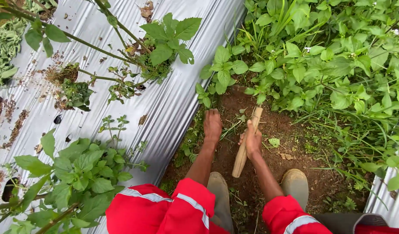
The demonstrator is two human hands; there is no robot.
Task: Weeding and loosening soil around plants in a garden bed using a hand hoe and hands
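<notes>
My left hand [212, 124] presses down onto the bare soil at the base of a small leafy weed [221, 71], fingers closed into the dirt or stems; what it holds is unclear. My right hand [252, 141] grips a wooden tool handle [245, 147] that runs from near my boot up into the weeds; its working end is hidden under the leaves. Both arms wear red sleeves with grey reflective stripes [188, 203].
Silver plastic mulch [173, 99] covers the raised bed on the left, with leafy plants [82, 173] growing through its holes. Dense green weeds [338, 65] fill the right. My two muddy boots [296, 184] stand on the dirt furrow. More mulch [388, 203] shows at lower right.
</notes>
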